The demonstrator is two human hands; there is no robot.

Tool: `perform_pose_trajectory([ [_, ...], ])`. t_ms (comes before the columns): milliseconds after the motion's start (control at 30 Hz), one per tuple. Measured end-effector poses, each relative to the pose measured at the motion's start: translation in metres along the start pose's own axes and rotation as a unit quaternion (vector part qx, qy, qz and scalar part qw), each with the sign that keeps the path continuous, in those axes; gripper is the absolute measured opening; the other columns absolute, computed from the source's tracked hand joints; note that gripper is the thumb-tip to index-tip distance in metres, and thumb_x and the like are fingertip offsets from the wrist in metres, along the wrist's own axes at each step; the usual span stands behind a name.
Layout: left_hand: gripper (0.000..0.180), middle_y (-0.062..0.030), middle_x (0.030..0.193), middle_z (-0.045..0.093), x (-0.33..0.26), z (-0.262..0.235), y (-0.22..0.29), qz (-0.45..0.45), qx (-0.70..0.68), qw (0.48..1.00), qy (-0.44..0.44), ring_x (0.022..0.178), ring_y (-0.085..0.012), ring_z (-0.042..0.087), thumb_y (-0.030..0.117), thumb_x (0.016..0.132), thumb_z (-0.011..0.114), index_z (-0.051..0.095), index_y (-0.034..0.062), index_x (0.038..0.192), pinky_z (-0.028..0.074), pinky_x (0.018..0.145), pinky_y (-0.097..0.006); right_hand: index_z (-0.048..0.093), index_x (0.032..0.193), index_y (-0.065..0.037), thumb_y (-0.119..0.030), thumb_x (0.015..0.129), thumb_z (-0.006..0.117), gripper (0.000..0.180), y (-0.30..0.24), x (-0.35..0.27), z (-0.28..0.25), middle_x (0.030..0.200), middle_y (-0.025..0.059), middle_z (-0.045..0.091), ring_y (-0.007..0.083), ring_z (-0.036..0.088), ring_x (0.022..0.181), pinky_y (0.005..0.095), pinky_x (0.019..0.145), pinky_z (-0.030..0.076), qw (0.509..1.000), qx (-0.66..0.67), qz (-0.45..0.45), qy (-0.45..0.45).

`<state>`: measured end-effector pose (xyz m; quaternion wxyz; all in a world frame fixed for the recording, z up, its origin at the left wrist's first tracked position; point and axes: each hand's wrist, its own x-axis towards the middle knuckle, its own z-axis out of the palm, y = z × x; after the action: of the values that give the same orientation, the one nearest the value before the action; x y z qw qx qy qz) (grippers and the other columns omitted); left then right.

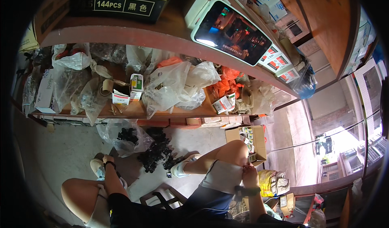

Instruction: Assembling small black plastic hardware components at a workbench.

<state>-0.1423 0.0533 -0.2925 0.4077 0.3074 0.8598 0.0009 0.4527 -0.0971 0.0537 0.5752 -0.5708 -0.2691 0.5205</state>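
The left hand (108, 159) is near a clear plastic bag (108, 133) and a heap of black parts (154, 156) on the floor (48, 147); the right hand (250, 175) is beside the right knee (237, 149), near an open cardboard box (259, 141). Both look curled; whether they grasp anything I cannot tell. Farther, a shelf (207, 103) carries pale bags (166, 86).

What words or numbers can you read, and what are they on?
I won't copy wording, but print shows on:
Black cardboard box, pale-yellow panel: large, clear.
White-edged rectangular phone: caption, unreadably small.
White-and-blue cardboard box: bold, blue.
Small white-and-green paper carton: unreadably small.
Small white-and-red paper cartons: unreadably small.
Long white cardboard box: unreadably faint.
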Motion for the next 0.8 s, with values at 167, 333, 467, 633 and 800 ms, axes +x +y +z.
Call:
perform_pose_trajectory([
  [167, 0.022, -0.0188, 0.089, 0.055, 0.004, 0.011, 0.0, -0.014, -0.034, 0.996, 0.081, 0.085, -0.031, 0.053, 0.013, 0.072, 0.049, 0.054, -0.0018, 0.087, 0.044, 0.073, -0.038, 0.047, 0.088, -0.01, -0.017, 0.077, 0.046, 0.013, 0.009, 0.004, -0.003, 0.075, 0.0029, 0.052, 0.0105, 0.047, 0.066, 0.0195, 0.056, 0.041, 0.994, 0.078, -0.005, 0.081],
  [333, 0.023, -0.0203, 0.092, 0.054, -0.032, -0.026, 0.014, -0.02, -0.048, 0.993, 0.106, 0.085, -0.0316, 0.053, 0.015, 0.073, 0.047, 0.055, -0.0019, 0.086, 0.044, 0.071, -0.039, 0.047, 0.088, -0.009, -0.018, 0.078, 0.045, 0.014, -0.012, 0.001, 0.042, 0.076, 0.003, 0.054, 0.011, 0.049, 0.068, 0.0202, 0.057, 0.041, 0.99, 0.133, 0.021, 0.043],
  [467, 0.023, -0.0193, 0.085, 0.056, -0.07, -0.064, 0.034, -0.055, -0.12, 0.973, 0.191, 0.077, -0.031, 0.055, 0.016, 0.075, 0.044, 0.056, -0.0026, 0.081, 0.045, 0.065, -0.039, 0.048, 0.09, -0.009, -0.019, 0.078, 0.045, 0.016, -0.023, 0.002, 0.08, 0.078, 0.0027, 0.054, 0.0113, 0.049, 0.069, 0.0201, 0.058, 0.041, 0.983, 0.182, 0.032, 0.015],
  [633, 0.031, -0.0179, 0.076, 0.057, -0.064, -0.094, 0.03, 0.063, -0.176, 0.901, 0.391, 0.068, -0.0333, 0.054, 0.023, 0.081, 0.035, 0.056, 0.0001, 0.077, 0.042, 0.06, -0.041, 0.046, 0.086, -0.01, -0.023, 0.078, 0.044, 0.015, -0.021, 0.008, 0.096, 0.084, 0.0026, 0.051, 0.0117, 0.047, 0.074, 0.0197, 0.061, 0.037, 0.993, 0.115, 0.001, -0.042],
  [800, 0.034, -0.0125, 0.061, 0.056, -0.115, -0.126, 0.082, 0.2, -0.414, 0.74, 0.49, 0.058, -0.03, 0.053, 0.022, 0.081, 0.036, 0.057, 0.0007, 0.065, 0.04, 0.053, -0.037, 0.044, 0.092, -0.006, -0.018, 0.08, 0.042, 0.017, -0.019, 0.007, 0.084, 0.083, 0.0047, 0.047, 0.0117, 0.046, 0.074, 0.0181, 0.058, 0.039, 0.978, 0.181, -0.031, -0.099],
])
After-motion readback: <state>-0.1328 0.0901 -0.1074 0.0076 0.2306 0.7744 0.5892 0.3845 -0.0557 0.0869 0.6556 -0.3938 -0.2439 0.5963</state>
